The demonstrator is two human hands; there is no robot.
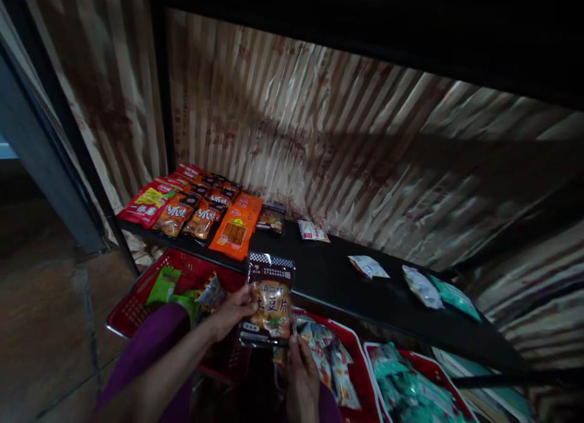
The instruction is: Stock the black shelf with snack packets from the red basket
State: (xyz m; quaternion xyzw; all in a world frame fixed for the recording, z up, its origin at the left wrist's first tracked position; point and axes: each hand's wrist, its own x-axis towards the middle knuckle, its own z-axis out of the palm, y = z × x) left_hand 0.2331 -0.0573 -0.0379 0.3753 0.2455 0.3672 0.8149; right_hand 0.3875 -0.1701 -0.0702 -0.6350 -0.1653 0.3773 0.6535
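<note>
A dark brown packet of potato slices (270,304) is held upright in front of the shelf edge, its printed front facing me. My left hand (233,314) is closed on its left side, fingertips partly behind it. At its lower right corner, my right hand (301,369) pinches the edge. Just beyond, a similar dark packet (271,218) lies on the black shelf (314,268), beside orange snack packets (237,224). Further left, several black-and-orange packets (201,219) and red packets (148,202) are laid in overlapping rows.
Along the shelf to the right lie a small striped packet (313,230), two whitish packets (368,266) and a teal packet (455,296). Below stand red baskets (132,307) holding green, orange-white and teal packets. A black post (162,82) and corrugated sheeting (274,125) bound the shelf.
</note>
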